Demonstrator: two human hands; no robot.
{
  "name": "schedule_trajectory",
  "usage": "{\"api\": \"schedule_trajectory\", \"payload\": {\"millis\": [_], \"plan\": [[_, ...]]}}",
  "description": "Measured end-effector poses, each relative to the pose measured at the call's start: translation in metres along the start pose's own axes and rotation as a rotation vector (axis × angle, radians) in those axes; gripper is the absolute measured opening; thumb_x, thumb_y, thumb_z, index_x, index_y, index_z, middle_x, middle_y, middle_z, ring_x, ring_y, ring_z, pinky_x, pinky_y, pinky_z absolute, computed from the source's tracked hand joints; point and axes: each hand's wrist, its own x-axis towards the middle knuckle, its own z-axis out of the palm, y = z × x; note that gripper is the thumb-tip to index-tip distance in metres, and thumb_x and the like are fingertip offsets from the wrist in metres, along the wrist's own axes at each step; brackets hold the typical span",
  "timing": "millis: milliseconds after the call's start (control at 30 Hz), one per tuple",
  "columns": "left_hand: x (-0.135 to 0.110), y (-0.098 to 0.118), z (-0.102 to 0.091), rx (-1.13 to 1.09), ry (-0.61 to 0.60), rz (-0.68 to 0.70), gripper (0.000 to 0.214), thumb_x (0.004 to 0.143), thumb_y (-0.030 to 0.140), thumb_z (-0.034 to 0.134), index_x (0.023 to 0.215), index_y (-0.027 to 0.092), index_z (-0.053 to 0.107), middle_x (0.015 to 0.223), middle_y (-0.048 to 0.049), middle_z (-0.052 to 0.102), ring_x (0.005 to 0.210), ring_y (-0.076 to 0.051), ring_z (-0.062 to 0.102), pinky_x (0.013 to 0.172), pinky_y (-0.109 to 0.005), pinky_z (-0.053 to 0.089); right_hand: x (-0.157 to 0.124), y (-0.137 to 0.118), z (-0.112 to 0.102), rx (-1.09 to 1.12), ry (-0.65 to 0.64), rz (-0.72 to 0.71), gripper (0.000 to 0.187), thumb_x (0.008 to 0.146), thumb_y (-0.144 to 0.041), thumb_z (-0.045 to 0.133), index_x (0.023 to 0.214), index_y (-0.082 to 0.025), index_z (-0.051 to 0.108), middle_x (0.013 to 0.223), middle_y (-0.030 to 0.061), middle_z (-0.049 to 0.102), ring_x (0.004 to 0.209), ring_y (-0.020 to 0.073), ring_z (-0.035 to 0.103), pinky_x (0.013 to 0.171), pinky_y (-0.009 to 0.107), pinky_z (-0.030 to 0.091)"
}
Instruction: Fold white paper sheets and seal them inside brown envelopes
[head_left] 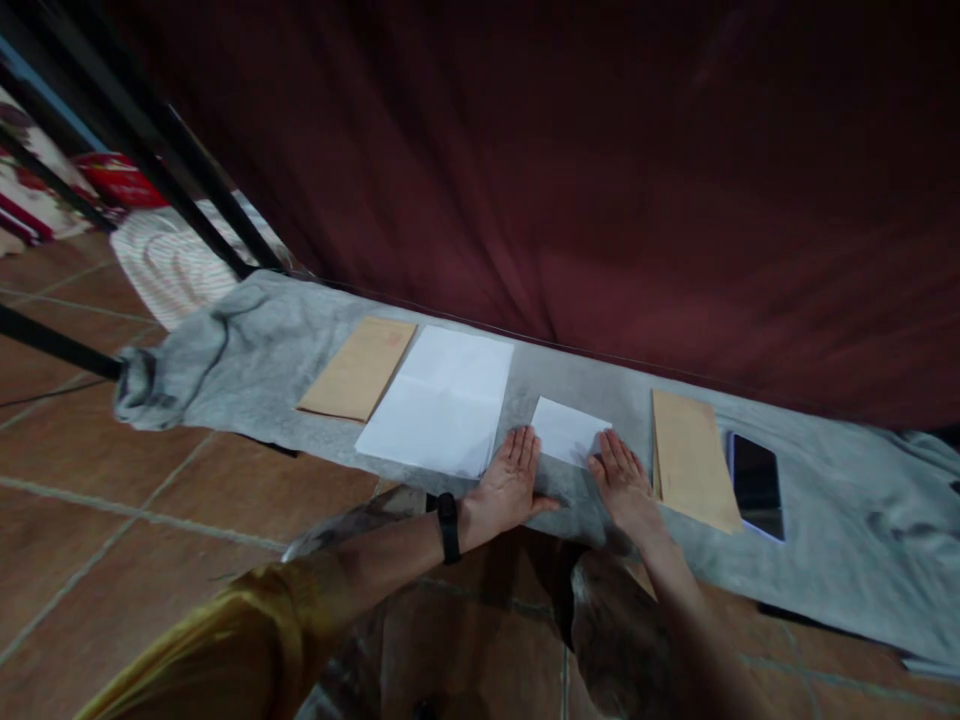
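Note:
A small white sheet of paper [570, 428], which looks folded, lies on the grey cloth between my two hands. My left hand [511, 482] rests flat at its left edge, fingers stretched out and thumb apart. At the right edge my right hand [621, 480] lies with its fingers extended, touching the paper's corner. Neither hand grips anything. Just left of my left hand is a stack of larger white paper sheets [442, 395]. To the right of my right hand lie brown envelopes [691, 455].
More brown envelopes [364, 365] lie left of the white stack. A dark-screened phone [756, 485] sits at the right. The grey cloth [840, 530] covers a narrow bench in front of a dark red curtain [525, 180]. Black metal bars [180, 150] stand at the left.

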Motion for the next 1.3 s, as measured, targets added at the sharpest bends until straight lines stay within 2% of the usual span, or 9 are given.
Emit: {"api": "schedule_trajectory", "payload": {"millis": [200,300,500,600,700,867,1000,1167,1300], "plan": [[0.009,-0.01,-0.016,0.078,-0.037,0.037,0.076,0.099,0.06,0.039,0.136,-0.004,0.054,0.144,-0.0289,0.053,0.138,-0.034,0.05,0.12,-0.047,0.029,0.012,-0.005,-0.006,-0.019,0.056,0.041,0.049,0.105,-0.038,0.033,0.142,-0.013,0.053,0.145,0.0143,0.057,0.134,0.0263,0.051,0.114,0.045,0.034],[0.013,-0.012,-0.018,0.12,-0.028,0.049,0.066,0.101,0.054,0.039,0.13,-0.001,0.061,0.139,-0.0254,0.059,0.134,-0.032,0.054,0.118,-0.046,0.031,0.015,-0.007,-0.003,-0.026,0.061,0.052,0.049,0.103,-0.039,0.038,0.142,-0.014,0.052,0.145,0.0151,0.056,0.134,0.0274,0.05,0.113,0.045,0.035],[0.017,-0.012,-0.018,0.094,-0.009,0.041,0.054,0.1,0.046,0.046,0.126,0.003,0.064,0.135,-0.0246,0.062,0.129,-0.031,0.058,0.116,-0.045,0.034,0.018,-0.003,0.01,-0.005,0.026,0.085,0.057,0.099,-0.041,0.046,0.148,-0.015,0.046,0.155,0.0168,0.045,0.142,0.0297,0.042,0.113,0.048,0.037],[0.017,-0.013,-0.02,0.057,0.014,0.027,0.048,0.099,0.042,0.05,0.125,0.005,0.063,0.138,-0.0233,0.061,0.13,-0.03,0.057,0.116,-0.044,0.035,0.019,-0.005,0.005,-0.001,-0.019,0.128,0.059,0.097,-0.042,0.048,0.15,-0.016,0.044,0.157,0.016,0.042,0.144,0.0286,0.04,0.116,0.047,0.033],[0.018,-0.016,-0.017,0.025,0.077,0.003,0.047,0.098,0.039,0.052,0.131,0.006,0.06,0.149,-0.0217,0.052,0.138,-0.031,0.049,0.117,-0.044,0.035,0.02,-0.012,-0.007,0.009,-0.069,0.133,0.059,0.098,-0.04,0.05,0.151,-0.013,0.044,0.158,0.0171,0.04,0.146,0.0279,0.038,0.118,0.045,0.03],[0.031,-0.019,0.001,-0.033,0.155,0.137,0.056,0.099,0.045,0.049,0.146,0.014,0.049,0.16,-0.0147,0.038,0.148,-0.029,0.035,0.121,-0.047,0.032,0.026,-0.023,-0.021,-0.008,-0.066,0.162,0.056,0.1,-0.039,0.049,0.151,-0.015,0.044,0.16,0.0162,0.036,0.147,0.0299,0.035,0.119,0.049,0.027],[0.04,-0.014,0.008,-0.051,0.126,0.235,0.056,0.099,0.046,0.048,0.148,0.017,0.047,0.159,-0.0129,0.041,0.148,-0.028,0.036,0.121,-0.048,0.032,0.029,-0.032,-0.026,0.027,-0.065,0.134,0.056,0.101,-0.037,0.048,0.152,-0.016,0.042,0.162,0.0138,0.033,0.148,0.0293,0.034,0.121,0.049,0.024],[0.048,-0.01,0.007,-0.053,0.079,0.218,0.056,0.098,0.04,0.049,0.146,0.01,0.048,0.155,-0.0171,0.046,0.145,-0.03,0.04,0.118,-0.049,0.035,0.032,-0.044,-0.026,0.109,-0.119,0.043,0.049,0.104,-0.037,0.041,0.151,-0.022,0.045,0.162,0.0083,0.035,0.149,0.0257,0.032,0.121,0.047,0.024],[0.051,-0.011,0.005,-0.056,0.068,0.213,0.055,0.099,0.036,0.048,0.147,0.011,0.047,0.155,-0.0164,0.045,0.145,-0.029,0.042,0.119,-0.048,0.035,0.036,-0.043,-0.025,0.119,-0.109,0.082,0.049,0.104,-0.038,0.042,0.15,-0.02,0.045,0.161,0.0088,0.038,0.148,0.0255,0.033,0.121,0.046,0.025]]}}
